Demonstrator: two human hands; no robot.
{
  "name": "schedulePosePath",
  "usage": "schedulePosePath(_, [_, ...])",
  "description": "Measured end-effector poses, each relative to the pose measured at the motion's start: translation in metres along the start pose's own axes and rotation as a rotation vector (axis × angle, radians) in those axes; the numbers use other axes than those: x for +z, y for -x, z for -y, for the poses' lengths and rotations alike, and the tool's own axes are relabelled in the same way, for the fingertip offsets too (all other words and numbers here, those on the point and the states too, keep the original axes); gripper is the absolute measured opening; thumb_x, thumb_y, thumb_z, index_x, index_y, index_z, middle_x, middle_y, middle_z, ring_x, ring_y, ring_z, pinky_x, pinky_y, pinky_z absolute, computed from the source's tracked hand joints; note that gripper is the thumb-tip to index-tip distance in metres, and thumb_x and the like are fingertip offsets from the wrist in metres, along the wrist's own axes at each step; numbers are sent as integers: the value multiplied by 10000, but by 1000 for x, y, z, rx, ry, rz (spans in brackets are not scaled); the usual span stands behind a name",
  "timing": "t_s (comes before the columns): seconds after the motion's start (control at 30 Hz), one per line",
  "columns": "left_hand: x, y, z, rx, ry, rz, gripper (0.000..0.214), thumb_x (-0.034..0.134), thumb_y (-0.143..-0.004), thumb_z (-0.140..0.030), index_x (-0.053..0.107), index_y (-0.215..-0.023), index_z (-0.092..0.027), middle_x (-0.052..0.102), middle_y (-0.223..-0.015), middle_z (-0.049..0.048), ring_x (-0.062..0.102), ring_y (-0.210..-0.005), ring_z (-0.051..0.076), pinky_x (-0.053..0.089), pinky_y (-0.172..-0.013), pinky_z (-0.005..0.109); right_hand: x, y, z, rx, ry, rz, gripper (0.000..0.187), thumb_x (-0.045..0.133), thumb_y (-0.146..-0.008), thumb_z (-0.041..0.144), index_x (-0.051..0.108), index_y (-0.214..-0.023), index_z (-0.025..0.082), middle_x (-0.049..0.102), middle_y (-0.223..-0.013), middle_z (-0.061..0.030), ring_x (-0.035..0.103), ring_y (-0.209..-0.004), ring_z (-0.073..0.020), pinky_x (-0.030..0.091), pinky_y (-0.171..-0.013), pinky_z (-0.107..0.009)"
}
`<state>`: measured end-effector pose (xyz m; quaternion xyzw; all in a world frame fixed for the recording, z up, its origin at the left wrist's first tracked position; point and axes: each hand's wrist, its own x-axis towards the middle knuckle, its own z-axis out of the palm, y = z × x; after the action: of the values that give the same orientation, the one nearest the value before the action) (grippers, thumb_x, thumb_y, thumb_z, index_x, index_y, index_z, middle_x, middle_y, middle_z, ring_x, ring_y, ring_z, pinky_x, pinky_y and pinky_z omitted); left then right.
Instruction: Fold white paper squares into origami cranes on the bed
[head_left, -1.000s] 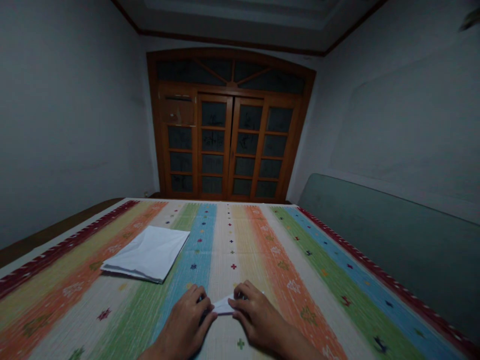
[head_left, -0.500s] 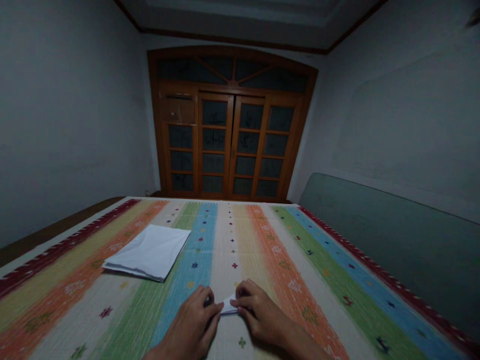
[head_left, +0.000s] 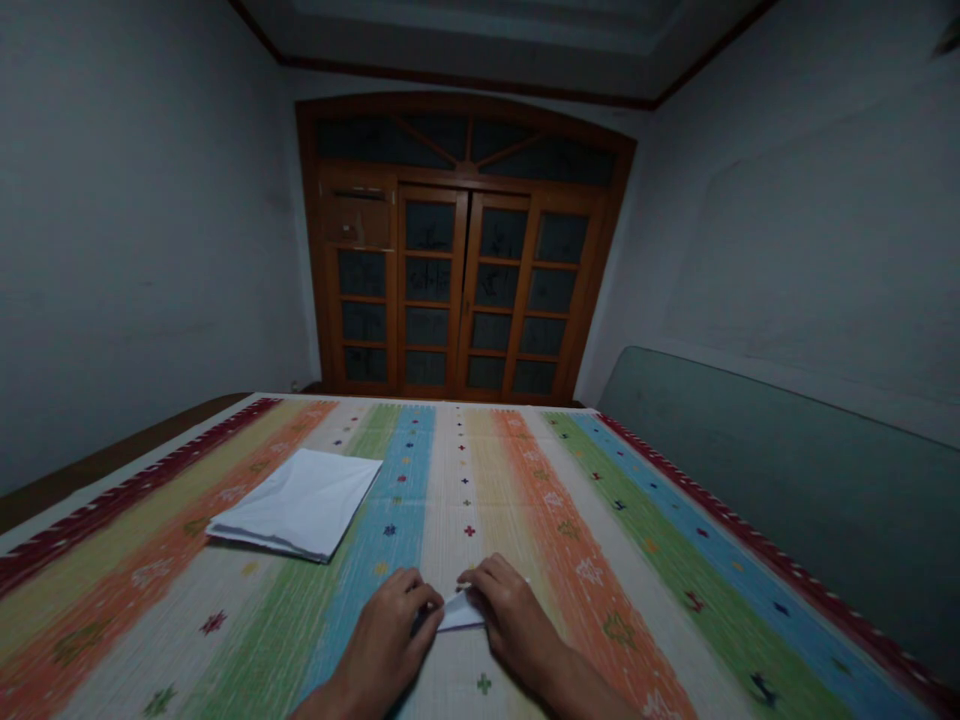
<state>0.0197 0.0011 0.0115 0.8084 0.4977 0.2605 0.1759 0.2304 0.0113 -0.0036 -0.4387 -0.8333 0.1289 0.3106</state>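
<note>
Left hand [head_left: 382,630] and right hand [head_left: 514,620] pinch small folded white paper [head_left: 461,612] between fingers, both grips nearly closed. Paper sits low on striped woven cover [head_left: 480,520], between hands, creased to point. More of it shows than in earlier frame. Loose white paper stack [head_left: 296,505] lies ahead-left of it; glazed wooden doors [head_left: 457,270] far ahead.

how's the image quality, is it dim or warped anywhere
Head view: the whole scene is dim, with murky grey walls; head view: the wide lens makes the striped cloth fan out toward the bottom; head view: the left hand and right hand around the small folded paper look slightly soft.
</note>
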Motion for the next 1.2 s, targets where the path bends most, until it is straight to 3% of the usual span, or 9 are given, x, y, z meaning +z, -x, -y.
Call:
schedulePosePath(0.07, [1, -1, 2, -23, 48, -2, 153, 622, -916, -160, 762, -963, -198, 714, -941, 80, 668, -929, 265, 494, -859, 372, 0, 0, 2, 11, 13, -5, 385, 471, -890, -63, 648, -1118, 192, 683, -1033, -86, 611, -1004, -247, 497, -869, -358])
schedulePosePath(0.23, [-3, -4, 4, -66, 135, -22, 204, 639, -861, -98, 755, -996, -199, 743, -931, 63, 669, -905, 257, 488, -860, 372, 1, -2, 3, 63, 80, -8, 302, 526, -855, -88, 630, -939, 183, 652, -990, -77, 591, -962, -251, 488, -831, -367])
schedulePosePath(0.4, [-9, -3, 2, -70, 17, 22, 168, 633, -893, -123, 781, -856, -194, 730, -921, 85, 660, -977, 293, 472, -912, 418, 4, -2, 1, 26, 189, -48, 248, 594, -869, -55, 653, -931, 178, 641, -1053, -85, 561, -1004, -260, 473, -852, -391])
schedulePosePath(0.5, [-8, 1, 4, -33, -32, 59, 231, 588, -917, -93, 791, -926, -203, 712, -984, 99, 669, -992, 281, 497, -895, 388, 8, 4, 1, -8, 272, -82, 204, 623, -890, -1, 667, -956, 187, 629, -1112, -96, 545, -1030, -273, 470, -875, -409])
schedulePosePath(0.6, [-5, 7, 5, 24, -76, 65, 291, 514, -953, -73, 771, -998, -203, 694, -1015, 104, 687, -952, 253, 519, -853, 345, 9, 10, 6, -19, 326, -36, 228, 602, -904, 17, 674, -1032, 192, 621, -1092, -102, 559, -999, -273, 487, -856, -403])
schedulePosePath(0.8, [-4, 14, 3, 79, -103, 61, 217, 525, -947, -103, 719, -958, -199, 691, -964, 95, 683, -904, 256, 529, -815, 358, -6, 11, 18, -40, 210, 70, 266, 522, -929, 64, 661, -1125, 176, 617, -1049, -110, 588, -975, -263, 517, -842, -372])
schedulePosePath(0.97, [-12, 14, -3, 158, -31, 60, 122, 624, -846, -86, 689, -815, -185, 695, -917, 85, 659, -966, 281, 519, -911, 423, -17, 11, 20, -93, 40, 110, 338, 557, -863, 65, 656, -1157, 199, 633, -1133, -111, 604, -1033, -251, 521, -914, -350])
schedulePosePath(1.2, [-18, 14, 6, 344, 168, 66, 321, 564, -766, 9, 709, -916, -236, 677, -1314, 67, 586, -1249, 262, 472, -1082, 407, -6, 15, 7, -10, -65, 22, 268, 587, -800, 19, 634, -999, 193, 700, -1041, -92, 645, -1001, -255, 513, -927, -366])
